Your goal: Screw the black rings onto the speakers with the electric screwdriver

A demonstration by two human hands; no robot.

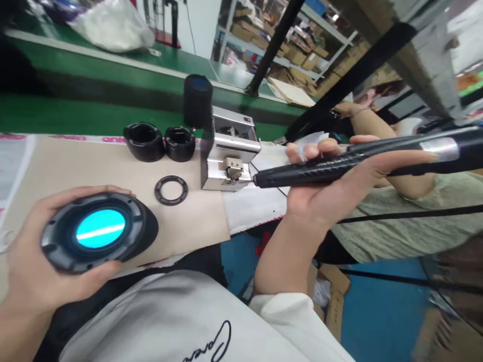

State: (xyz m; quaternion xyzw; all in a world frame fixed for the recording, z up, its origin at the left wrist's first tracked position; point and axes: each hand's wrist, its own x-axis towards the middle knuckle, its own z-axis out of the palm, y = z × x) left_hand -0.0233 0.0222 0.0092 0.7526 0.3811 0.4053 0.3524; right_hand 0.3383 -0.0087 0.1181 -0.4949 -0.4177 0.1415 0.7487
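Note:
My left hand (35, 271) is wrapped round a black cylindrical housing (149, 229), tilted so that its notched rim and shiny blue lens (100, 229) face up. In my right hand (320, 201) lies a black electric screwdriver (302, 171), fingers round its barrel, its tip pointing left. That tip is near the metal screw feeder (226, 173), though I cannot tell whether they touch. A flat black ring (171, 203) rests on the cardboard sheet (204, 221), between my left hand and the feeder.
Two black hollow collars (145, 151) stand behind the ring. A dark cylinder (197, 103) is behind the feeder. A white plastic bag (113, 27) sits on the green ledge. A dark slanting post (275, 45) rises behind. Another person's arm (377, 128) is at the right.

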